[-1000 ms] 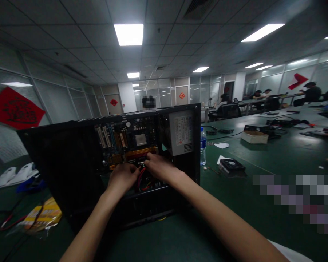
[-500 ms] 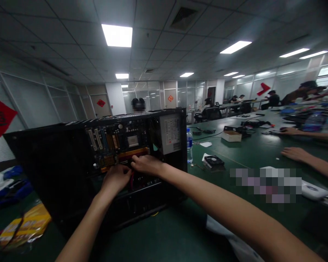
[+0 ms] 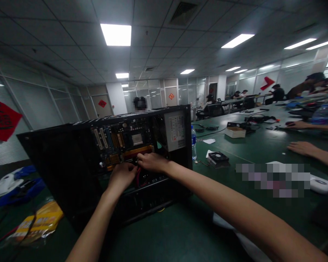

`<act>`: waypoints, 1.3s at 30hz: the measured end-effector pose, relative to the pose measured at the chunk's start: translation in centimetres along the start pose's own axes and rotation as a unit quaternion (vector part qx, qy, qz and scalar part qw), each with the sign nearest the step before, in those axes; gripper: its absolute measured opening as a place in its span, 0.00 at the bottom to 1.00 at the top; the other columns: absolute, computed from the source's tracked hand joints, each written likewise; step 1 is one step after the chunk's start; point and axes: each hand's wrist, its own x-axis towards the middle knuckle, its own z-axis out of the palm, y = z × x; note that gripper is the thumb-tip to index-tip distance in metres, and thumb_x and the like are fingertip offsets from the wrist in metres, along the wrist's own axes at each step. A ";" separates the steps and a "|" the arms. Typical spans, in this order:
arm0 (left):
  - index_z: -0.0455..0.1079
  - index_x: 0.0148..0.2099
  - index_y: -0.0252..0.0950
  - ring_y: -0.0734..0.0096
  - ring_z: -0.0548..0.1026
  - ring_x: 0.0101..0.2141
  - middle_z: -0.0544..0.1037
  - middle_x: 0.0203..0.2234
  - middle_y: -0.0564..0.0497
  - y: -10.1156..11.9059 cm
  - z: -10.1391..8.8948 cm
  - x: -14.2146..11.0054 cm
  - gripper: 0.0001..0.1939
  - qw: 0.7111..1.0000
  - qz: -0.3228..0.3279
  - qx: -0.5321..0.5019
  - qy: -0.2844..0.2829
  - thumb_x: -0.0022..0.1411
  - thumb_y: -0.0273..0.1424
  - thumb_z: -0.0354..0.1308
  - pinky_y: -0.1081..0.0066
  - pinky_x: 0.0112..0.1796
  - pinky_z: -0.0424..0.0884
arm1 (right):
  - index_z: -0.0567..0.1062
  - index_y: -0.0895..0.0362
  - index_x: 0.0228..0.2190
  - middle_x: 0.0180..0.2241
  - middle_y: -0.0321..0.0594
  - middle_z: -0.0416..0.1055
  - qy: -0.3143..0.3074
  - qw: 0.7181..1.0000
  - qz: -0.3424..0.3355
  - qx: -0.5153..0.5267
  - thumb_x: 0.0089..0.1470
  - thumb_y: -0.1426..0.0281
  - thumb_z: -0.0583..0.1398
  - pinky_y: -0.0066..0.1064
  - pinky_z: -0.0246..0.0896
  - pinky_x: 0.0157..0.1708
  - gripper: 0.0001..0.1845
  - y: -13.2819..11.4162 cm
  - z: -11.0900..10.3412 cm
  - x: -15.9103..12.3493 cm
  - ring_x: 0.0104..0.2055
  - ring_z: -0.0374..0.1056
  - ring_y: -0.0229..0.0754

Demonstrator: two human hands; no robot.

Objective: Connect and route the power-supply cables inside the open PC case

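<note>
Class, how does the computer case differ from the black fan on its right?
The computer case is much larger than the fan. The computer case stands upright; the fan lies flat. The left hand and right hand reach into the computer case; neither touches the fan. Both are mainly black, on the green table.

Dim overall, glaring white ceiling panels (image 3: pixel 116 35), computer case (image 3: pixel 79 160) interior deeply shadowed, edges stretched

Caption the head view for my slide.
Left hand and right hand inside an open PC case on a green table.
</note>
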 end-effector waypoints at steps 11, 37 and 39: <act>0.80 0.34 0.40 0.64 0.77 0.34 0.82 0.32 0.46 0.0 0.0 0.0 0.15 1.000 -0.015 0.001 -0.002 0.61 0.38 0.52 0.71 0.30 0.60 | 0.74 0.63 0.40 0.45 0.50 0.66 -0.019 1.000 0.010 0.019 0.64 0.73 0.48 0.33 0.67 0.30 0.15 0.3 0.4 0.3 0.38 0.70 0.45; 0.79 0.37 0.39 0.64 0.78 0.36 0.82 0.35 0.45 0.6 0.0 -0.3 0.15 1.000 -0.008 0.019 -0.009 0.62 0.37 0.52 0.71 0.33 0.63 | 0.74 0.63 0.41 0.44 0.49 0.67 0.003 1.000 0.012 0.011 0.64 0.73 0.47 0.33 0.64 0.29 0.16 0.1 0.2 0.3 0.39 0.70 0.45; 0.79 0.37 0.39 0.64 0.78 0.36 0.82 0.35 0.45 0.5 0.1 -0.3 0.15 1.000 -0.007 0.015 -0.009 0.62 0.37 0.52 0.71 0.33 0.63 | 0.74 0.63 0.41 0.44 0.49 0.67 -0.002 1.000 0.014 0.018 0.65 0.73 0.47 0.33 0.64 0.29 0.17 0.2 0.1 0.3 0.39 0.70 0.45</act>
